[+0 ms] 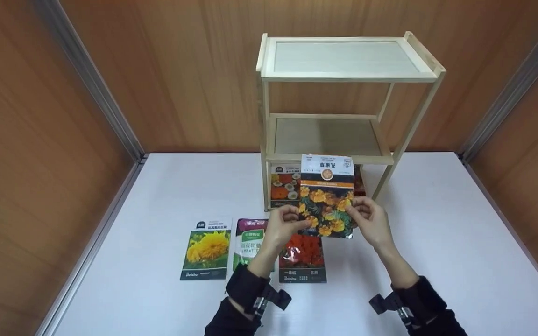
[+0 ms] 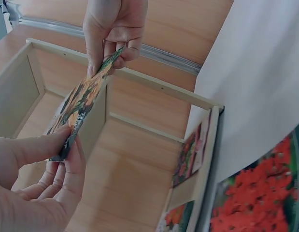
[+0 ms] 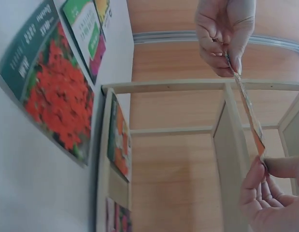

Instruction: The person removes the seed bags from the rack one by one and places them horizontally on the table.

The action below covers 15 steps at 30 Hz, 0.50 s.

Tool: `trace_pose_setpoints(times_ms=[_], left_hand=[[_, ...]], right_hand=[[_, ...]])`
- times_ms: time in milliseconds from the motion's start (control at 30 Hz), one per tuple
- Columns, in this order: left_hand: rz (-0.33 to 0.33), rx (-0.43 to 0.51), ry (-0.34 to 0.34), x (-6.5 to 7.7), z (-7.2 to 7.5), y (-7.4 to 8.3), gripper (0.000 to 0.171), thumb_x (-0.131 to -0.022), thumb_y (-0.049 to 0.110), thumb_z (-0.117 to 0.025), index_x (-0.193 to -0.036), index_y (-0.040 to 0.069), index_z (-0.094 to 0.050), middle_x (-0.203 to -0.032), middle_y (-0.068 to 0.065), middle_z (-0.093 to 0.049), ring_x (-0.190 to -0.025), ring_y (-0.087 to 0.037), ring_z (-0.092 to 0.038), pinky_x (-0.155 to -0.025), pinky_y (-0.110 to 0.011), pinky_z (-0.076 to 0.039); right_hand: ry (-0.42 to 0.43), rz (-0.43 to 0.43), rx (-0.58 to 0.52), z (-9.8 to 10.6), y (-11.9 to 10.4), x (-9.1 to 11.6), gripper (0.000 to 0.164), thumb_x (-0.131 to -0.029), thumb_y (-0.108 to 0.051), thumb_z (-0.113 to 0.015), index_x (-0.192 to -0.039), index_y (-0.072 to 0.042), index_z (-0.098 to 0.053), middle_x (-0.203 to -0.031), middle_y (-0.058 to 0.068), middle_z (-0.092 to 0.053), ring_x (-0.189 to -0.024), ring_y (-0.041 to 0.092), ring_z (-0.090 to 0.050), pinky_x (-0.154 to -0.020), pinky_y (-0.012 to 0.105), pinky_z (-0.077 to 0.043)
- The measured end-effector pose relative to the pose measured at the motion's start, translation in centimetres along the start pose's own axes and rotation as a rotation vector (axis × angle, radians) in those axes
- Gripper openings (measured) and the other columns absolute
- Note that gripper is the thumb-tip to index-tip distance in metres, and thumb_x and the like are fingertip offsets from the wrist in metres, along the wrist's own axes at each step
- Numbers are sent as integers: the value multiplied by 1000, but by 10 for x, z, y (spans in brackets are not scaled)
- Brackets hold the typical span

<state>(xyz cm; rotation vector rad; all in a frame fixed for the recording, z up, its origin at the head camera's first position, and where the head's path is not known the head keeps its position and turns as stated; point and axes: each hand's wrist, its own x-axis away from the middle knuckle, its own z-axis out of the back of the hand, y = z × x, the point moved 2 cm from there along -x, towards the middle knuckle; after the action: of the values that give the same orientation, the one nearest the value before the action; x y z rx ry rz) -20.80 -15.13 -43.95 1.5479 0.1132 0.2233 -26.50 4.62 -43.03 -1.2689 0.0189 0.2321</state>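
Both hands hold one flower seed packet (image 1: 326,198) in front of the shelf, its face with orange marigolds turned up toward the head camera. My left hand (image 1: 284,226) pinches its lower left edge between thumb and fingers. At the opposite edge, my right hand (image 1: 371,219) pinches it the same way. The wrist views show the packet (image 2: 86,99) edge-on, raised above the table. Below it on the table lies a red-flower packet (image 1: 302,261), its upper part hidden. Beside that are a green and purple packet (image 1: 249,242), partly behind the left wrist, and a yellow-flower packet (image 1: 207,249).
A light wooden shelf (image 1: 348,79) with several tiers stands against the back panel (image 1: 194,84). On its bottom tier lie a packet with orange and white flowers (image 1: 284,186) at the left and another packet (image 1: 358,182) at the right. Wooden panels enclose the white table (image 1: 152,210).
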Motion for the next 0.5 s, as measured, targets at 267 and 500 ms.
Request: trace_pose_setpoints(times_ms=[267,500], left_hand=[[-9,5,9,31,4,-8,22,-68,-7,-69,-86,-10,-56,-73,-11,-60,-61,-11,-54,-58,-24,-48],[18,49,-3,44,4,-23,21,-68,-8,-68,-84,-10,-54,-71,-8,-59,-60,-9,-51,-55,-20,-45]], right_hand=[[-3,-33,-44,-13,26,23,14,-84,-7,-60,-93,3,-57,-78,12,-59,-63,16,-56,-53,23,-48],[-35,-95,-171,-18,44,36,12,-83,-3,-59,-91,6,-56,-78,13,-59,-64,16,-58,-55,25,-49]])
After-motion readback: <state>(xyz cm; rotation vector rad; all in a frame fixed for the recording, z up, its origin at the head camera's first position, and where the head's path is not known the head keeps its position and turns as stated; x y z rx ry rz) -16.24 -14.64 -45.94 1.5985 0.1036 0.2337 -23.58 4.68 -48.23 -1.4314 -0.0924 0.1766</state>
